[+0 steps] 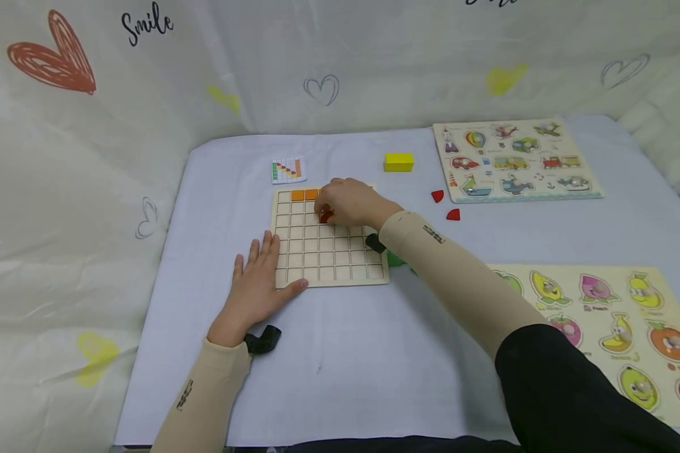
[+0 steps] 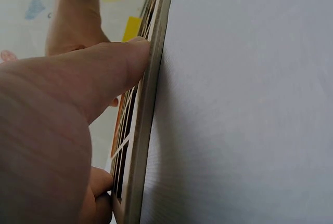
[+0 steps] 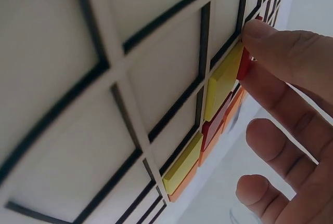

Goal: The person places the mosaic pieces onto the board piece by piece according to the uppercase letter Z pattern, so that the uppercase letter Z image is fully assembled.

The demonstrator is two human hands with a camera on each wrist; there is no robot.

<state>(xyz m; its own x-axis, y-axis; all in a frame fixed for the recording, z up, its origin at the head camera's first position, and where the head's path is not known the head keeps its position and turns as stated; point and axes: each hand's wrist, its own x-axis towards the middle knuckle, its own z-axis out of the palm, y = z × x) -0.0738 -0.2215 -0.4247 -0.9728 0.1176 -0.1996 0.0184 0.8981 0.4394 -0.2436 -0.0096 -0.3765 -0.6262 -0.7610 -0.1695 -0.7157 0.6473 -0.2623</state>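
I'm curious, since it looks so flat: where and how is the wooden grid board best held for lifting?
Probably grip the grid board by its left and right edges, coming from both sides: it lies flat with straight rims, and orange tiles sit on top, so keep it level.

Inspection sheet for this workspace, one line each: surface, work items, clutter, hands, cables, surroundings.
Surface: white table.
Work items: grid board bearing orange pieces, yellow pieces and a dark red piece; beyond it, a card and a yellow block; to its right, two loose red pieces and partly hidden green pieces.
Clutter: vehicle puzzle at far right; fruit puzzle at near right, partly hidden.
Hands: left hand touches the board's left and near edges; right hand pinches a red piece at the grid.
Cables: nothing seen.
Surroundings: pale printed backdrop.
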